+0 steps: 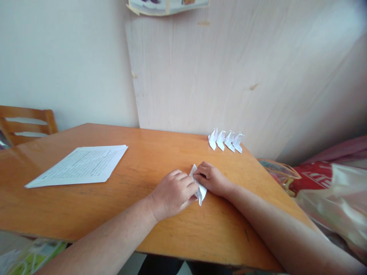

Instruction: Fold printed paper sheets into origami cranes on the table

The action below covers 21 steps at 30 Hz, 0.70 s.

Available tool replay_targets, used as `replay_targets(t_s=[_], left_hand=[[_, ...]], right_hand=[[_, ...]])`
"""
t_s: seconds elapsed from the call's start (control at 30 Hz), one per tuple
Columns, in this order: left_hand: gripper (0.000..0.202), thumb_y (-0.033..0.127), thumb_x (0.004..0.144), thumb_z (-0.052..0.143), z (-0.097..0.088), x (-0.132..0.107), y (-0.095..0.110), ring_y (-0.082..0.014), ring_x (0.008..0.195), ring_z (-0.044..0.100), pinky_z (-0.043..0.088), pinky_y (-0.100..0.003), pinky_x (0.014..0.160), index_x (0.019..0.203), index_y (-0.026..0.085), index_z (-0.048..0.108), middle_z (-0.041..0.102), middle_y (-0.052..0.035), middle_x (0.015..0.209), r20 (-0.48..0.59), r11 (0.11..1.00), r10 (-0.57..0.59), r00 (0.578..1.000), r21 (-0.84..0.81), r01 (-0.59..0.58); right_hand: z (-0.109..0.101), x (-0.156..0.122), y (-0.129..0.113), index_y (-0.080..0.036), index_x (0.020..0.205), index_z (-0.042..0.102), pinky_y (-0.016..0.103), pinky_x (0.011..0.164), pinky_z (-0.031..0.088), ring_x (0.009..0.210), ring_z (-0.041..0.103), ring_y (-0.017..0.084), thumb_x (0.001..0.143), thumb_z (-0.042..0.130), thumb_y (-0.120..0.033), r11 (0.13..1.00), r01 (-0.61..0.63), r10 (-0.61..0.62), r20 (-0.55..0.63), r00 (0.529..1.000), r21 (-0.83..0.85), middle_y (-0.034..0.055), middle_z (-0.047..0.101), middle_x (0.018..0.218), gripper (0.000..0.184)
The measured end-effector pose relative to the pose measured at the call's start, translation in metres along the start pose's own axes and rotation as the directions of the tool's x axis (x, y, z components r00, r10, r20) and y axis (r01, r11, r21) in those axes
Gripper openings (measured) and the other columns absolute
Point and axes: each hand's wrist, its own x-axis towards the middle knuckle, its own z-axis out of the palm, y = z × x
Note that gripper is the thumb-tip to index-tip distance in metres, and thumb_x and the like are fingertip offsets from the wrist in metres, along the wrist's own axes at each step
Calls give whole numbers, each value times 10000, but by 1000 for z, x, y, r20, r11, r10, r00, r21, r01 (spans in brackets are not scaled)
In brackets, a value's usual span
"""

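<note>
Between my two hands is a small folded piece of white printed paper [202,193], just above or on the wooden table [120,206]. My left hand [177,191] closes on its left side, fingers curled with the thumb hidden beneath. From the right, my right hand [212,178] pinches the paper's upper part with bent fingers. One pointed tip of the paper sticks up between the hands and another points down toward me. Parts of the folds are covered by my fingers.
Several folded paper pieces [220,140] stand in a row near the table's far right corner. A stack of printed sheets [83,165] lies at left. A wooden chair [27,120] stands beyond the left end; bags [329,191] sit beside the right edge.
</note>
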Motion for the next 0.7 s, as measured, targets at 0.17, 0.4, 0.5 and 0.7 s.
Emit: replay_targets(t_s=[0.17,0.4,0.5,0.7], left_hand=[[154,332,936,601,3,0,2,-218,811,615,446,-373,728,895,185,614,682,-35,879,-91,999,-30,995,11,31],[172,278,989,511,9,1,3,-197,802,606,454,-367,751,890,184,616,678,-23,848,-155,999,27,988,-27,-32],[104,260,964,549,7,1,3,-204,850,599,459,-371,789,938,183,615,670,-26,889,-126,997,33,991,-66,-41],[160,143,837,637,-7,4,5,-229,982,554,450,-390,895,983,195,600,622,-46,1030,-14,978,-10,1000,-206,7]], right_hand=[[1,1,1,-175,822,674,269,754,441,818,574,159,939,565,-176,999,37,-37,-16,999,-14,41,597,839,160],[5,1,7,-181,787,656,253,715,429,774,567,146,921,591,-160,996,72,-73,-34,997,-47,27,590,804,151],[4,1,5,-182,803,670,254,731,437,793,575,150,928,580,-158,997,70,-71,-28,997,-44,32,601,816,155],[1,1,0,-175,838,693,258,749,452,812,579,154,937,575,-173,999,51,-52,-49,997,-9,45,617,857,154]])
